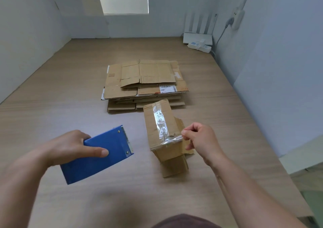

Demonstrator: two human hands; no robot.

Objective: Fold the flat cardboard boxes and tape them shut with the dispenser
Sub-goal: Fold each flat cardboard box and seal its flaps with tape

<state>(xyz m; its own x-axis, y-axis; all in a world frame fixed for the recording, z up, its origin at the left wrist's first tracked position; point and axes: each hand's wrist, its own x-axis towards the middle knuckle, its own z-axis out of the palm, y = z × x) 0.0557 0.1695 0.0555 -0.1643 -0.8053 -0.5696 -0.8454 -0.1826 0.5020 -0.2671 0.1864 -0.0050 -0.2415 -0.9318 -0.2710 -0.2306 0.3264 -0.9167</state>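
Wood desk [70, 88]. Stack of flat boxes [145, 81] at 12 o'clock, worn. Folded box [152, 123] mid-desk, creased, with clear tape [161, 123] along the top seam. Blue dispenser [97, 154] at its 9 o'clock, left hand [70, 145] grip clamped round it. Right hand [201, 138] grip pinches the tape end.

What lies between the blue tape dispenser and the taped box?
Nothing. In the head view, only a narrow strip of bare wood-grain surface separates the dispenser in the left hand from the box.
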